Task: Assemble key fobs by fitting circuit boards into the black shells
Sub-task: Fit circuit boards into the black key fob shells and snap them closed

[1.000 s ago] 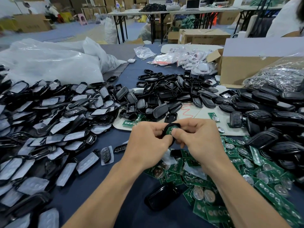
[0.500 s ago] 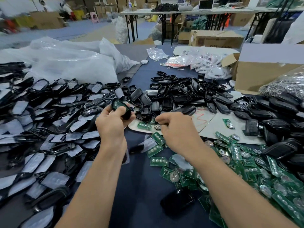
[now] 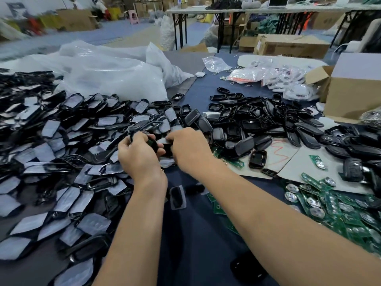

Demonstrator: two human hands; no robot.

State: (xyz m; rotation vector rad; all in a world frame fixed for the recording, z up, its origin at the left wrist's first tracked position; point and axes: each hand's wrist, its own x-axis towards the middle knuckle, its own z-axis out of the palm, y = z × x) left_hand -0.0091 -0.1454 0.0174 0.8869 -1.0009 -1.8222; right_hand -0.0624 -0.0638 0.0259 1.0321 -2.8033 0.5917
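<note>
At the edge of the left pile, my left hand [image 3: 140,157] grips a black shell [image 3: 153,143] with a green circuit board showing inside it. My right hand [image 3: 189,150] is right beside it, fingers curled on a second black shell piece [image 3: 167,150] that lies between the two hands. The fingertips of both hands are mostly hidden. Several green circuit boards [image 3: 340,207] with round coin cells lie heaped at the right. More empty black shells [image 3: 257,120] are piled at the centre back.
Black covers with grey film [image 3: 61,141] fill the left side. White plastic bags [image 3: 113,73] lie behind them and a cardboard box [image 3: 354,96] stands at the right. A loose shell [image 3: 257,159] rests on cardboard sheets. One filmed cover [image 3: 177,197] lies on the blue cloth.
My left hand carried the shell with the board leftward to the filmed covers. My right hand left the circuit boards, followed it left, and now holds a black piece beside it.
</note>
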